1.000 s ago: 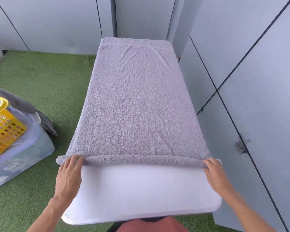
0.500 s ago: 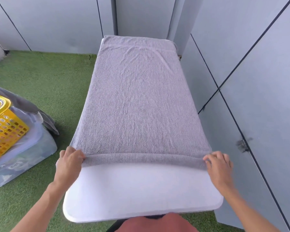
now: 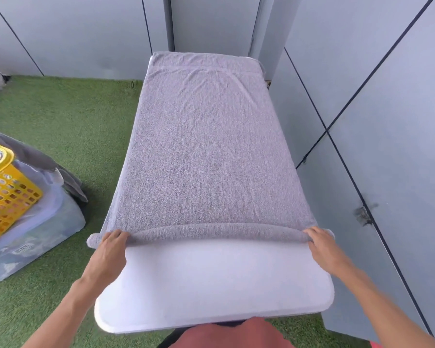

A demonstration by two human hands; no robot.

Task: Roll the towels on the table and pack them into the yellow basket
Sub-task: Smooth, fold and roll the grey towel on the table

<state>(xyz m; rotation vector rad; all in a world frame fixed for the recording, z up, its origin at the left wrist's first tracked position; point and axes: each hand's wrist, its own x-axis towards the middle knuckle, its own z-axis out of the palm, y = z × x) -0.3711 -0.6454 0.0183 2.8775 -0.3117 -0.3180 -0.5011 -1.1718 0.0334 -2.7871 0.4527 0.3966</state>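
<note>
Towel (image 3: 206,156) lies flat beyond left hand (image 3: 109,254) and right hand (image 3: 323,249), both gripping its rolled near edge.

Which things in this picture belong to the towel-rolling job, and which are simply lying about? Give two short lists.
Part of the job:
grey towel, near edge rolled
white table
yellow basket
left hand and right hand, each with a grip on one end of the roll

Lying about:
clear plastic bin under the basket
grey cloth beside the basket
green turf
</note>
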